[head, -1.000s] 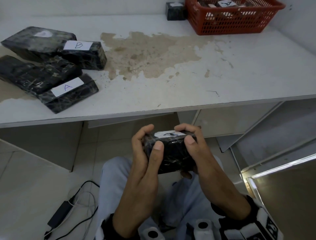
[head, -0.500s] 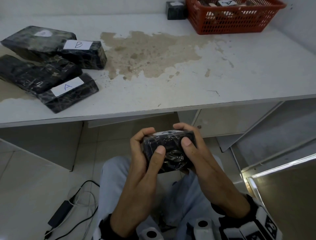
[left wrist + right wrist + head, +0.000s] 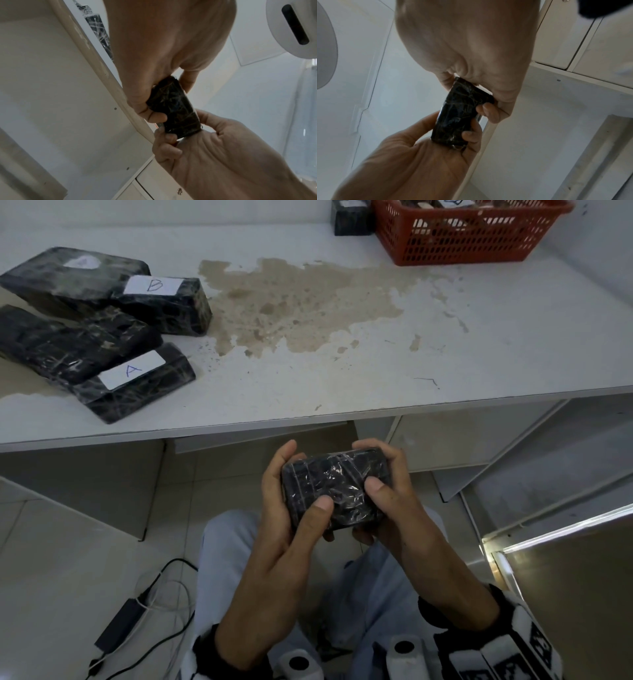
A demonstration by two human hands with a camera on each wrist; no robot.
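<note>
black wrapped block sits gripped by left hand and right hand, thumbs curled on top; its underside hidden.

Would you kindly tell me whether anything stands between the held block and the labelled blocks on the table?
Only the table edge: the wrapped block, gripped by the left hand and right hand, is held lower than it. Above the edge, nothing visible blocks the way to the A block.

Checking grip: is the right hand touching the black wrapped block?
Touching: head view shows the right hand curled round the black wrapped block, thumb on top.
</note>
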